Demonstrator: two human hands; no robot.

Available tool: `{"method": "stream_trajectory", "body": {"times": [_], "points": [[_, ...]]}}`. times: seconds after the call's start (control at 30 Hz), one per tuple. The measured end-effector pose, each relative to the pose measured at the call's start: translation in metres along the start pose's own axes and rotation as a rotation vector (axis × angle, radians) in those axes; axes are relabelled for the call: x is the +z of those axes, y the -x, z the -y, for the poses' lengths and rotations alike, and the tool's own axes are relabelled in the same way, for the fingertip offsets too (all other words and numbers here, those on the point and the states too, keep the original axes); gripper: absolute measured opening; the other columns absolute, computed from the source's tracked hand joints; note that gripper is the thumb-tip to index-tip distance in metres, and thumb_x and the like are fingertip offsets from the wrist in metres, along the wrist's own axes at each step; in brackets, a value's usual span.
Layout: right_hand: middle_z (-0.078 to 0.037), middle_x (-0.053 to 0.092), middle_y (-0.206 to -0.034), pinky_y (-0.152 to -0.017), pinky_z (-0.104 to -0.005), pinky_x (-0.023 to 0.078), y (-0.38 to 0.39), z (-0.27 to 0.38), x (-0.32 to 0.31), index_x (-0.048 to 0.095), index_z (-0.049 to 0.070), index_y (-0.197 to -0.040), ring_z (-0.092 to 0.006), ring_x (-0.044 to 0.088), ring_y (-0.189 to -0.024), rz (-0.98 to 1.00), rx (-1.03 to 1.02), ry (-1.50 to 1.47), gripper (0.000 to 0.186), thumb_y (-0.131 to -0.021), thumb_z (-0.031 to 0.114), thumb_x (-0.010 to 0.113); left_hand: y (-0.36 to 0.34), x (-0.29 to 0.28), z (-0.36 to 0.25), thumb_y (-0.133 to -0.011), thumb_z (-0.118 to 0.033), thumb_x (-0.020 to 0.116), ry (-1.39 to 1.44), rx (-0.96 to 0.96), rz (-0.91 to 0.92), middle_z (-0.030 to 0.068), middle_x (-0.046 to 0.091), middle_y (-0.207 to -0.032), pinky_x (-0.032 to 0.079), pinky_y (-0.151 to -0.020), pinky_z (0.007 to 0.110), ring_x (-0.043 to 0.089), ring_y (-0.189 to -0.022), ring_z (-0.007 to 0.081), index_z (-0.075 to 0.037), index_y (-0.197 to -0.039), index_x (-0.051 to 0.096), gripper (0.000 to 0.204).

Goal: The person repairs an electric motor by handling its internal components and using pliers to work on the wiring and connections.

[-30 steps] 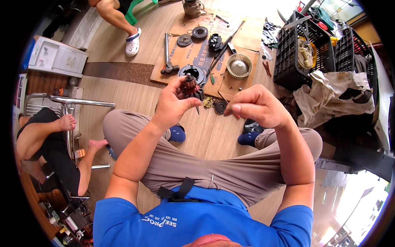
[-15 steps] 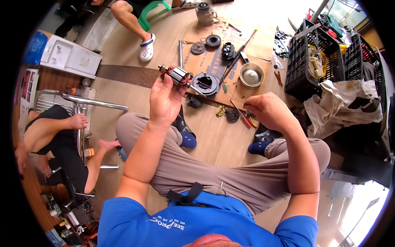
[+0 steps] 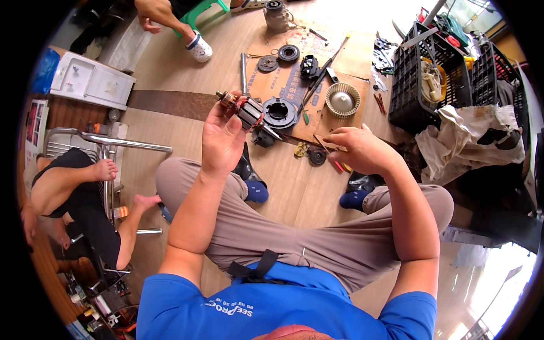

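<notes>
My left hand (image 3: 222, 141) is closed around a motor armature (image 3: 249, 113) with a silvery slotted core, copper windings and a shaft slanting down to the right. Just beyond its shaft lies a round grey motor housing (image 3: 280, 113), with a small dark cylindrical part (image 3: 262, 139) nearer me. My right hand (image 3: 365, 150) hovers with fingers apart, and nothing shows in it. Pliers with red and yellow handles (image 3: 339, 166) lie partly hidden beneath it. Beside them are a dark round part (image 3: 317, 157) and a small yellowish part (image 3: 300, 149).
Flattened cardboard (image 3: 283, 80) carries a white blower wheel (image 3: 342, 100), a black ring (image 3: 288, 53), a black block (image 3: 309, 66) and long thin tools. Black crates (image 3: 416, 85) and a beige cloth (image 3: 470, 136) stand right. Other people's legs (image 3: 68, 175) show at left and top.
My right hand has gone from a pinch to spread fingers and shifted slightly left. In my left hand, the armature has tilted, its shaft end dropping. The person at the top has moved a leg.
</notes>
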State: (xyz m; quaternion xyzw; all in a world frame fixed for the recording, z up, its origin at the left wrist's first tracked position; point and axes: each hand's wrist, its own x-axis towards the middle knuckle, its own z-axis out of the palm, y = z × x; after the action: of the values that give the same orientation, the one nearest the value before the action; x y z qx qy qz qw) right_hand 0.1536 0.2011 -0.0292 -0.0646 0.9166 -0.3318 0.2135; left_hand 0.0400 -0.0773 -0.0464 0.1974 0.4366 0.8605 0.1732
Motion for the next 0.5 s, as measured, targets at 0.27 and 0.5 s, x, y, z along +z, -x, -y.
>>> {"method": "stream_trajectory", "body": {"times": [0.27,0.5], "points": [[-0.012,0.028,-0.153,-0.109,-0.0693,0.006,0.005,0.030,0.006,0.055,0.000,-0.127,-0.0394,0.015,-0.144,-0.360,0.170,0.656,0.051,-0.091,0.036,0.052,0.007,0.007,0.006,-0.088,-0.017,0.068,-0.109,-0.083,0.006,0.0151,0.058,-0.125,0.047,-0.099,0.045,0.056,-0.117,0.0344,0.001,-0.133,0.044,0.054],[-0.023,0.059,-0.121,-0.096,-0.0365,0.044,-0.015,0.034,0.028,0.057,-0.004,-0.119,-0.0285,0.059,-0.111,-0.661,-0.139,-0.040,0.032,-0.092,0.012,0.055,0.012,0.016,0.018,-0.088,-0.015,0.068,-0.157,-0.165,0.076,0.0142,0.057,-0.125,0.046,-0.100,0.041,0.056,-0.119,0.0306,0.001,-0.134,0.044,0.055]]}}
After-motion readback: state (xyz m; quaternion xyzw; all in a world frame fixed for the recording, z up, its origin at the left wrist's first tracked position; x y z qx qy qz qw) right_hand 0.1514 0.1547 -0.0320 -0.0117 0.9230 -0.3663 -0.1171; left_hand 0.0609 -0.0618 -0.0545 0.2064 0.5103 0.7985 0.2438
